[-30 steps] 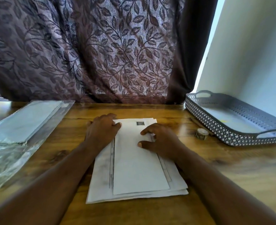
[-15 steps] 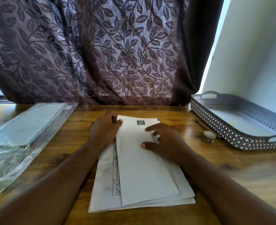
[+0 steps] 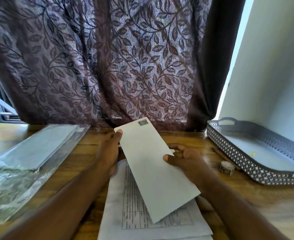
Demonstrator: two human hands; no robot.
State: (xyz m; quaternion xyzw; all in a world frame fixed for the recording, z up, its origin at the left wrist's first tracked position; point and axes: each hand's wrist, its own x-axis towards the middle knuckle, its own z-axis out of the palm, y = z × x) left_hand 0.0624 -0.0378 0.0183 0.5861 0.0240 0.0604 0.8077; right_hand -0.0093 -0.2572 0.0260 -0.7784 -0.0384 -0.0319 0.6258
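Both hands have it: the left hand pinches the far left edge of the long white paper envelope, thumb on its face, and the right hand grips the right edge, fingers curled behind. The envelope is tilted, stamped end farthest away, over a stack of printed white sheets on the brown wooden table. Off right, a small tape roll lies just beside a grey perforated plastic tray.

envelope: matt white paper, smooth
table: glossy grained wood
tray: grey perforated plastic
sleeve: clear shiny plastic
curtain: woven leaf-patterned cloth
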